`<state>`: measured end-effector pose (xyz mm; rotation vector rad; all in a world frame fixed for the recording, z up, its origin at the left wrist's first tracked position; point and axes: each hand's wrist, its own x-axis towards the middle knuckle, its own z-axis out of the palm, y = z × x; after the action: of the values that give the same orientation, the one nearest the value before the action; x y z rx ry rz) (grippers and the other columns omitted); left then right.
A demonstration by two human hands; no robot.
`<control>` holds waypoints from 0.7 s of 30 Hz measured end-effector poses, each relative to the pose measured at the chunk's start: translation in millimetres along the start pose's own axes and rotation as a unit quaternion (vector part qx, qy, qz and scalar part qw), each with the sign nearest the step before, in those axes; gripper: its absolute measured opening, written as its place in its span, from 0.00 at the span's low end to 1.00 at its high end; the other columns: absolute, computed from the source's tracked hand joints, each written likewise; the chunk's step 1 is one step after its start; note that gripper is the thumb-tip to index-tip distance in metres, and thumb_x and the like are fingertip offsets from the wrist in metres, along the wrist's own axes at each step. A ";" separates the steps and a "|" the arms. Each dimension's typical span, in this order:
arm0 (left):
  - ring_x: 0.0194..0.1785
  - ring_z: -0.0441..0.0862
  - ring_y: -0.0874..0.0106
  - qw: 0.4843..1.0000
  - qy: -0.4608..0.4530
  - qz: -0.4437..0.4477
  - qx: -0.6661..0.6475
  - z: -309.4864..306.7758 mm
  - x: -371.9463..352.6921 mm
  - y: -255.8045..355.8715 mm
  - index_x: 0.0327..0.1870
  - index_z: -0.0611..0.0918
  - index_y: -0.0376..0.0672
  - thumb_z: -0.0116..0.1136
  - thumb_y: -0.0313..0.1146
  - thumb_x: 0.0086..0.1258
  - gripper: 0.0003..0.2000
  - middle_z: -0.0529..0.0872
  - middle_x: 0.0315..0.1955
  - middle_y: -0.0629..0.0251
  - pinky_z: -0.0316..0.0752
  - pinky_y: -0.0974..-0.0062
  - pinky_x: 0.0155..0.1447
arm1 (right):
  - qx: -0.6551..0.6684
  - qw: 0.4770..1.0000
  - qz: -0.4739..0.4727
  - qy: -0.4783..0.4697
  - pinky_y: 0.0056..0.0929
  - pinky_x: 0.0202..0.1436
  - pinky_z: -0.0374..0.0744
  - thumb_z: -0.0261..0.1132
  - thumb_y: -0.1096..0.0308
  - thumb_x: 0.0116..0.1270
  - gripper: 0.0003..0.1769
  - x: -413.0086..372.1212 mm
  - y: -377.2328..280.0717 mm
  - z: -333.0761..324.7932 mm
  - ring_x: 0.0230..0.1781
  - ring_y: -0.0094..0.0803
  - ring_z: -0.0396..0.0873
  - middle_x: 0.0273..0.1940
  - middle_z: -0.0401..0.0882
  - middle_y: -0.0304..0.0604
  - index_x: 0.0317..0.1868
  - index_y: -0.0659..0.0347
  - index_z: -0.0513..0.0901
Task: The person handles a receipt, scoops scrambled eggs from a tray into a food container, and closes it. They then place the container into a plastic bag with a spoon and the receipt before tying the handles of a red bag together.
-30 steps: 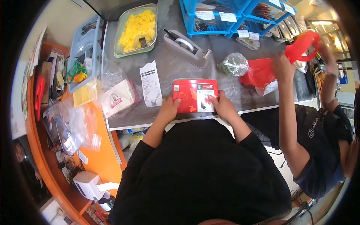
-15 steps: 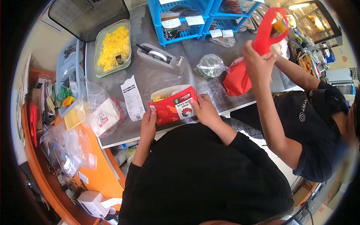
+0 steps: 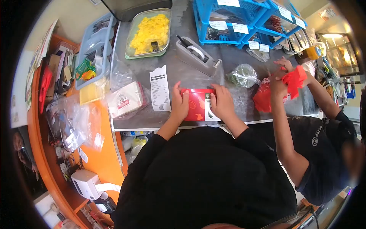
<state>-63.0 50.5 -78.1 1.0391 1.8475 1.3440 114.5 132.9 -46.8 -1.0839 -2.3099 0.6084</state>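
Observation:
A red box with a white label panel point(image 3: 196, 107) lies on the counter's front edge, its top now closed. My left hand point(image 3: 180, 105) grips its left side, thumb on the front face. Around its right side is my right hand point(image 3: 224, 103), fingers over the back corner. Just left of the box is a printed receipt point(image 3: 160, 89). A grey tape dispenser point(image 3: 199, 57) stands behind it. Farther left, a white packet in clear plastic point(image 3: 126, 100) rests on the counter.
On the right a co-worker's hands point(image 3: 280, 82) hold a red bag point(image 3: 265, 96). A plastic-wrapped green bundle point(image 3: 243, 75) lies nearby. Behind are a tray of yellow food point(image 3: 128, 52) and blue racks point(image 3: 225, 21). A light-blue basket point(image 3: 80, 63) stands at left.
The box's open top has been closed, and the box is now level between my hands. The co-worker's hands have lowered the red bag's handles. The camera view has shifted.

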 end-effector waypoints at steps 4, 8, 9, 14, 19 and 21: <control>0.52 0.74 0.56 0.999 0.029 -0.033 0.002 4.0 5.8 -5.4 0.58 0.71 0.37 0.51 0.29 0.69 0.17 0.77 0.46 0.51 0.65 0.62 0.61 | 0.024 0.998 0.058 -0.029 0.44 0.49 0.71 0.62 0.68 0.62 0.10 1.7 0.2 3.8 0.41 0.49 0.74 0.37 0.77 0.49 0.42 0.61 0.79; 0.48 0.74 0.59 0.889 0.120 0.229 0.378 3.0 1.0 13.3 0.47 0.80 0.40 0.56 0.33 0.66 0.11 0.79 0.40 0.56 0.66 0.61 0.56 | -0.027 0.998 -0.035 0.046 0.44 0.44 0.71 0.63 0.68 0.61 0.06 7.4 -0.9 6.8 0.38 0.47 0.74 0.34 0.76 0.47 0.30 0.60 0.80; 0.47 0.74 0.59 0.901 0.070 0.238 0.357 2.7 0.3 18.2 0.46 0.80 0.41 0.57 0.34 0.65 0.11 0.79 0.39 0.57 0.65 0.60 0.56 | -0.026 0.999 -0.029 0.033 0.44 0.43 0.70 0.63 0.68 0.61 0.06 8.8 -0.5 6.9 0.37 0.47 0.74 0.33 0.76 0.47 0.30 0.60 0.80; 0.45 0.74 0.59 0.915 -0.052 0.242 0.319 2.3 0.7 29.3 0.39 0.81 0.43 0.60 0.40 0.63 0.11 0.78 0.37 0.62 0.64 0.60 0.53 | -0.006 0.999 -0.040 0.035 0.41 0.41 0.69 0.65 0.69 0.59 0.04 3.6 6.5 8.5 0.35 0.45 0.73 0.31 0.75 0.45 0.29 0.60 0.80; 0.46 0.74 0.63 0.910 -0.029 0.266 0.317 2.8 -4.5 27.7 0.41 0.83 0.45 0.61 0.42 0.62 0.13 0.78 0.39 0.63 0.63 0.61 0.54 | -0.002 0.993 -0.063 0.095 0.40 0.41 0.68 0.67 0.70 0.57 0.03 -4.2 5.3 6.3 0.34 0.43 0.72 0.31 0.74 0.45 0.30 0.59 0.81; 0.50 0.74 0.63 0.883 0.015 0.302 0.360 2.4 -4.9 34.0 0.41 0.83 0.46 0.60 0.42 0.62 0.12 0.78 0.44 0.63 0.63 0.58 0.56 | -0.023 0.987 -0.065 0.146 0.39 0.41 0.70 0.68 0.69 0.57 0.04 1.1 -7.0 2.1 0.34 0.43 0.74 0.30 0.75 0.45 0.29 0.59 0.82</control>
<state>-50.5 53.2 -46.1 2.1240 2.2027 0.9526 108.6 129.4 -44.1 -0.9632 -2.1258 0.3242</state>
